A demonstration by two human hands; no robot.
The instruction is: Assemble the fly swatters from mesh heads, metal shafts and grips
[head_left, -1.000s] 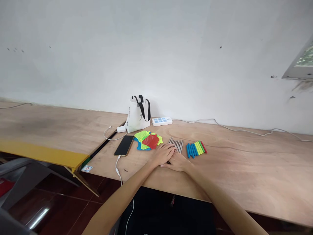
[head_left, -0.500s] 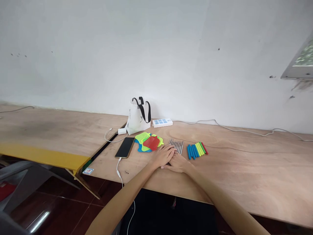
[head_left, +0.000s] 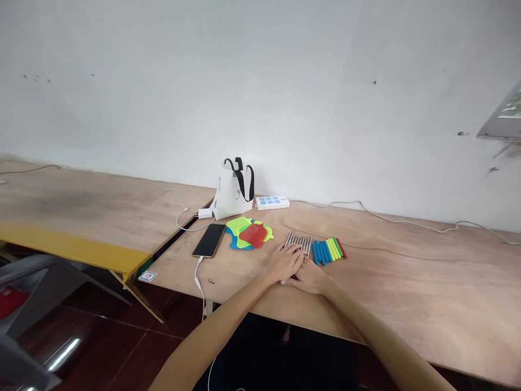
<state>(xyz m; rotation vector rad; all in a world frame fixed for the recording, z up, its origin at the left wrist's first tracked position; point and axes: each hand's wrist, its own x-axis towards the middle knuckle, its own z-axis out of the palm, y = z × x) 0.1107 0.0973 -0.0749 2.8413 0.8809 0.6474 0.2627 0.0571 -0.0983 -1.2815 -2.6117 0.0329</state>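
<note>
Slid a little to the right within the last half second, carrying along the row of metal rods [head_left: 301, 242] and narrowing the gap to the coloured sticks [head_left: 329, 251], right of the hands. Judging by that, nudging two rows together; cannot tell whether touching. Laying the left hand [head_left: 286, 263] flat and loose over the right hand [head_left: 311, 277], pinching nothing visible; cannot tell the right's grip, mostly covered. Rods just ahead of both, partly hidden.

Left of the hands, on the wooden desk [head_left: 407, 271], can see piled mesh pads [head_left: 254, 234], then a phone [head_left: 209, 240] with its cable [head_left: 197, 277]. Farther ahead, near the pale wall [head_left: 325, 81], a white bag [head_left: 230, 195] and a power strip [head_left: 272, 203]. Far left, past a dark gap, another yellow-edged desk [head_left: 81, 203]; below, dark red floor [head_left: 118, 342].
</note>
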